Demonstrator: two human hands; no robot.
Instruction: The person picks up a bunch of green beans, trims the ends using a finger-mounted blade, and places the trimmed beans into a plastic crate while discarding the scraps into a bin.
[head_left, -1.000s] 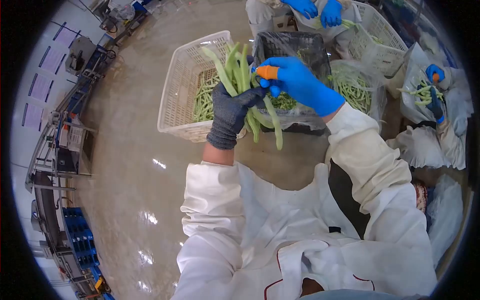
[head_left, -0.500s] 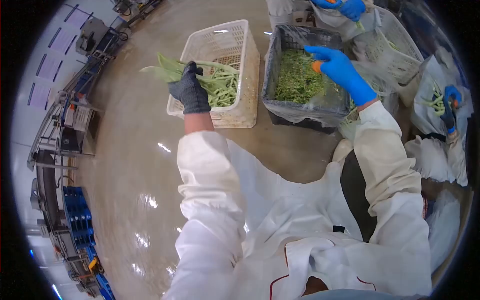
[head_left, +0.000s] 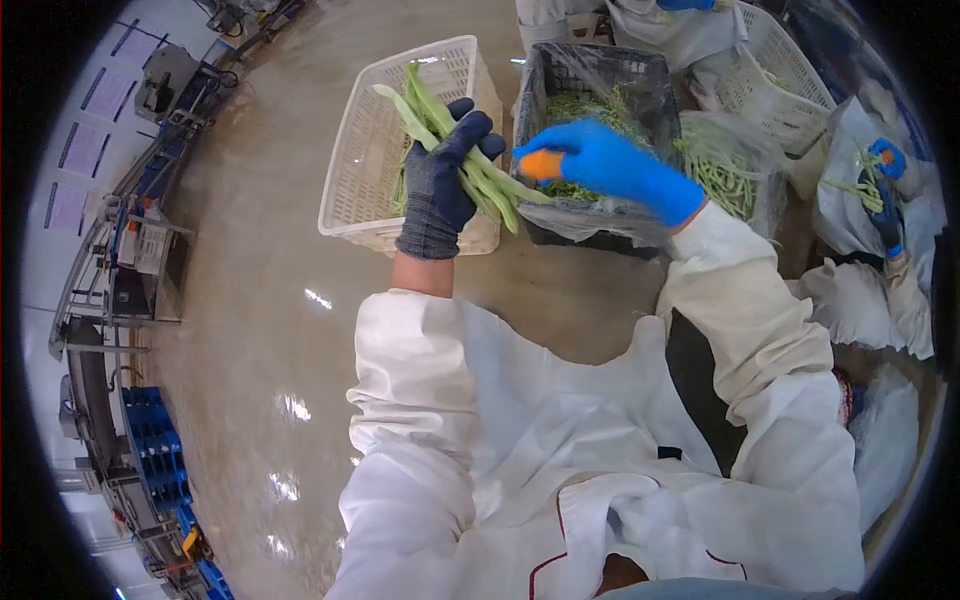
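My left hand (head_left: 455,175), in a dark knit glove, is closed around a small bunch of long flat green beans (head_left: 490,190). The beans slant from upper left to lower right, sticking out on both sides of the fist. My right hand (head_left: 625,168), in a blue glove, grips a small orange object (head_left: 541,165) at the bean ends; its kind I cannot tell. Below the left hand stands a white slatted crate (head_left: 343,150), with more beans partly hidden inside. Under the right hand is a dark, plastic-lined crate (head_left: 655,75) holding small green pieces.
Right of the dark crate, a clear plastic bag (head_left: 770,190) contains green beans. Another white crate (head_left: 805,115) stands behind it. Co-workers' gloved hands (head_left: 885,160) are at the right and top edges. Machinery and stacked blue crates (head_left: 155,440) line the left over wet floor (head_left: 250,300).
My left hand has moved right with the beans, out over the white crate's right side. My right hand has moved left and down to the bean ends, bringing the orange object along.
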